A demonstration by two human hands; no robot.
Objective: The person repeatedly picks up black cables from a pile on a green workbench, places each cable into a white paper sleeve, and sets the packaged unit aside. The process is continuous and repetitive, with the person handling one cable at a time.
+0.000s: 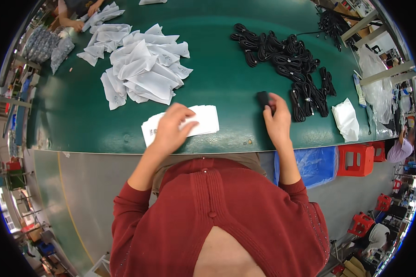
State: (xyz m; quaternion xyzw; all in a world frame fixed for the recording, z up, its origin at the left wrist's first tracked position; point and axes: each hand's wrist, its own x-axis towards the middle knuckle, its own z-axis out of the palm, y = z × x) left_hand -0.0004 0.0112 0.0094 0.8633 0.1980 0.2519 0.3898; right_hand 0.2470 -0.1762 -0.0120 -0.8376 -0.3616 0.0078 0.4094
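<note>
Over a fanned stack of flat white paper bags or slips near the table's front edge is my left hand. Its thumb and fingers are bent but apart, with nothing visible between them. My right hand is closed on a small black oblong thing, held between thumb and fingers just above the table; its exact kind is unclear. To the right of that hand lie several coiled black cables, bundled and spread toward the back. A large heap of filled white packets rests behind my left hand.
All this lies on a green table. A crumpled white bag lies at the right front. At the far left, a co-worker's hands touch white packets near clear plastic bags. Below the table are a blue-lined bin and a red stool.
</note>
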